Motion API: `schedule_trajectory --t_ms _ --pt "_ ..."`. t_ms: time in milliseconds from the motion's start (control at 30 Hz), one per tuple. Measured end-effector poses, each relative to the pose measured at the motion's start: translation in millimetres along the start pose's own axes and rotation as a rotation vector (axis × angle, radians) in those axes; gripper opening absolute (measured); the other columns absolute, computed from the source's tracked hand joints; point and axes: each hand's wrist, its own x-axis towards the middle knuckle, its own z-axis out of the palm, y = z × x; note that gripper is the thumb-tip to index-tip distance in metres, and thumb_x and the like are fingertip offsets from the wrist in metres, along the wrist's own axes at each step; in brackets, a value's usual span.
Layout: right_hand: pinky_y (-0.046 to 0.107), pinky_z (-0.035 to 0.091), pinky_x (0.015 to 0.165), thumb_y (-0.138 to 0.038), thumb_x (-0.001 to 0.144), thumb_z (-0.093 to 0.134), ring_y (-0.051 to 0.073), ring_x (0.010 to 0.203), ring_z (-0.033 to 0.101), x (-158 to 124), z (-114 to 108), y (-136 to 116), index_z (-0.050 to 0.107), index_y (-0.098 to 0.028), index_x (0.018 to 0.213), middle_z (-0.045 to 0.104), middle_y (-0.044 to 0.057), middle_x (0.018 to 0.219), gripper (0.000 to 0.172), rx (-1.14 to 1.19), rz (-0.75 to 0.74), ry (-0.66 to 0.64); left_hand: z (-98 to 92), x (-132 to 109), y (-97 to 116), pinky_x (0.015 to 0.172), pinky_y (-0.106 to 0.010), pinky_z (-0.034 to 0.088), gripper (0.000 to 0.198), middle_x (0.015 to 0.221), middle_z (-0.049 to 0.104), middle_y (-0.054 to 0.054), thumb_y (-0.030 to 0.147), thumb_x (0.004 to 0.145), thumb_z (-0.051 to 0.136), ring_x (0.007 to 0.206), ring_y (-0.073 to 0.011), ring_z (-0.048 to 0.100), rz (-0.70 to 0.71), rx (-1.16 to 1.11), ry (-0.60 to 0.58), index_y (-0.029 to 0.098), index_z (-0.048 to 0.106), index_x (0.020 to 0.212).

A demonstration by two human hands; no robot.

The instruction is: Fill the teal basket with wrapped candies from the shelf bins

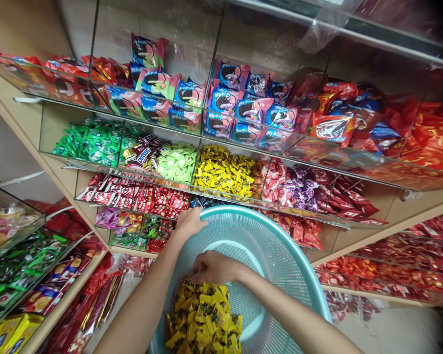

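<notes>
Beneath the right grip (217, 265), a heap of small yellow wrapped candies (203, 319) lies in a round, turquoise, perforated plastic basket (280, 265); the fingers curl down at the heap, but whether they pinch a candy I cannot tell. Left of this and farther forward, the left grip (191, 222) is closed over the basket's rim. To the right grip's right, room opens over the mesh floor up to the curved wall. Beyond both, clear-fronted wooden shelves (11, 104) stand close behind the far rim. The basket's mouth faces upward; the candies' long axes point many ways.
</notes>
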Motion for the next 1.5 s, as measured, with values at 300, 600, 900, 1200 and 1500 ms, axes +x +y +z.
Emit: schedule_trajectory --t_ms 300,600,900,1200,1500 --pt "0.025 0.047 0.071 -0.032 0.065 0.063 0.012 0.079 0.058 -30.5 -9.4 1.6 0.061 -0.017 0.087 0.060 0.002 0.087 0.026 1.131 0.100 -0.125 -2.5 -0.3 -1.1 0.071 -0.028 0.042 0.042 0.096 0.064 -0.005 0.050 0.068 0.051 0.089 -0.0228 0.059 0.024 0.023 0.015 0.025 0.054 0.102" --pt "0.025 0.045 0.074 -0.019 0.059 0.064 0.016 0.083 0.060 -32.2 -2.8 7.2 0.060 -0.013 0.082 0.062 0.004 0.083 0.025 1.298 0.133 -0.058 -0.9 0.3 -0.2 0.072 -0.028 0.042 0.040 0.096 0.064 -0.005 0.047 0.068 0.052 0.091 -0.0223 0.059 0.014 0.020 0.028 0.027 0.054 0.102" --pt "0.021 0.046 0.064 -0.021 0.063 0.060 0.017 0.086 0.059 -35.8 1.7 8.6 0.059 -0.014 0.087 0.061 0.005 0.091 0.025 1.285 0.165 -0.118 -2.2 -0.3 3.2 0.074 -0.030 0.043 0.038 0.096 0.064 -0.006 0.045 0.069 0.052 0.091 -0.0232 0.058 0.030 0.003 0.037 0.026 0.054 0.101" --pt "0.026 0.047 0.068 -0.018 0.061 0.061 0.020 0.094 0.056 -38.0 5.3 7.2 0.060 -0.015 0.089 0.058 0.006 0.099 0.028 1.239 0.121 -0.182 -3.9 -1.1 5.3 0.073 -0.031 0.043 0.036 0.097 0.064 -0.006 0.045 0.069 0.051 0.090 -0.0238 0.058 0.035 0.027 0.027 0.025 0.055 0.099" --pt "0.021 0.047 0.054 -0.017 0.057 0.066 0.025 0.099 0.053 -33.9 14.9 17.1 0.059 -0.016 0.092 0.056 0.006 0.100 0.035 1.154 0.077 -0.126 -3.9 -0.2 8.6 0.072 -0.030 0.044 0.035 0.096 0.064 -0.006 0.046 0.069 0.051 0.090 -0.0233 0.059 0.038 0.037 0.010 0.024 0.055 0.096"
